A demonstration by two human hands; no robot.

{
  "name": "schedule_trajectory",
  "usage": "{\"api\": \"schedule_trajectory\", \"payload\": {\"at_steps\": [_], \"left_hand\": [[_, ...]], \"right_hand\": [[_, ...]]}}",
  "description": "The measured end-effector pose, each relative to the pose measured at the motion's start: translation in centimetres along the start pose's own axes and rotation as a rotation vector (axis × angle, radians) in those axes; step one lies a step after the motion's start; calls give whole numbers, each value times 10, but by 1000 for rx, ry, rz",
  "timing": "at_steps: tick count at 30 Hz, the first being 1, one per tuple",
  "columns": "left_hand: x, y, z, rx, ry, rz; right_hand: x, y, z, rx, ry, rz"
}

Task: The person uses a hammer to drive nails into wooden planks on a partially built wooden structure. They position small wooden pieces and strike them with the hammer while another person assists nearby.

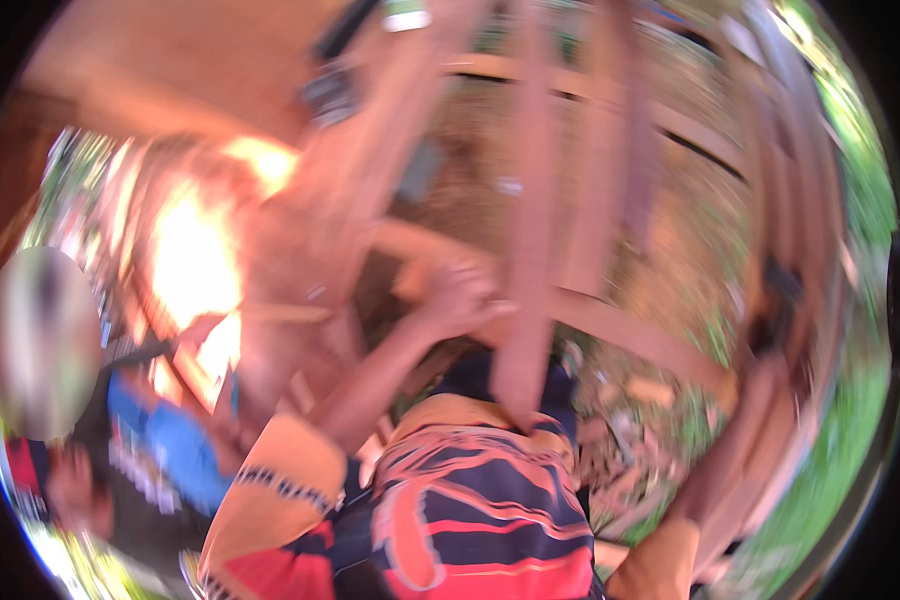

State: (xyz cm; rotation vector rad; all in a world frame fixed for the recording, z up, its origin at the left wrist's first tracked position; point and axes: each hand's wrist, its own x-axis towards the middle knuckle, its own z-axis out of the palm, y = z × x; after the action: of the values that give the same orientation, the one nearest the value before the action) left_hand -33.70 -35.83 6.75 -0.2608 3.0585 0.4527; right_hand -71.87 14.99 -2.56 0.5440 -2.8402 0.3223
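Observation:
My left hand point(460, 300) is by the near part of a long wooden plank point(530, 190) that runs away from my body. Its fingers look curled; motion blur hides what, if anything, is in them. A short wooden crosspiece point(410, 240) passes just beyond it. My right arm reaches out to the right, and my right hand point(767, 350) is a smear beside the stacked boards point(810, 230). A dark object point(782, 285) shows at that hand, too blurred to name, and whether the hand grips it is hidden.
More planks point(595, 150) and a crosspiece point(640, 345) form a frame over bare soil. Wood scraps point(620, 460) litter the ground at right. A person in a blue and dark shirt point(165, 440) is close on my left. A broad wooden board point(170, 70) stands upper left.

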Motion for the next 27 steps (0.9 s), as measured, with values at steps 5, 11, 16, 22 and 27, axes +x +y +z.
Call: {"api": "schedule_trajectory", "payload": {"at_steps": [5,11,16,22,27], "left_hand": [[-3,-46,34,-93,281,-13],[3,-119,33,-90,72,-197],[11,-159,53,-137,119,-188],[10,-171,50,-93,164,-127],[10,-182,59,-163,142,-106]], "right_hand": [[-10,17,15,305,127,99],[-148,-240,-53,1590,-201,531],[-216,-388,-92,1700,-496,799],[-257,-464,-52,1732,-735,861],[-264,-511,-39,1748,-802,849]]}}
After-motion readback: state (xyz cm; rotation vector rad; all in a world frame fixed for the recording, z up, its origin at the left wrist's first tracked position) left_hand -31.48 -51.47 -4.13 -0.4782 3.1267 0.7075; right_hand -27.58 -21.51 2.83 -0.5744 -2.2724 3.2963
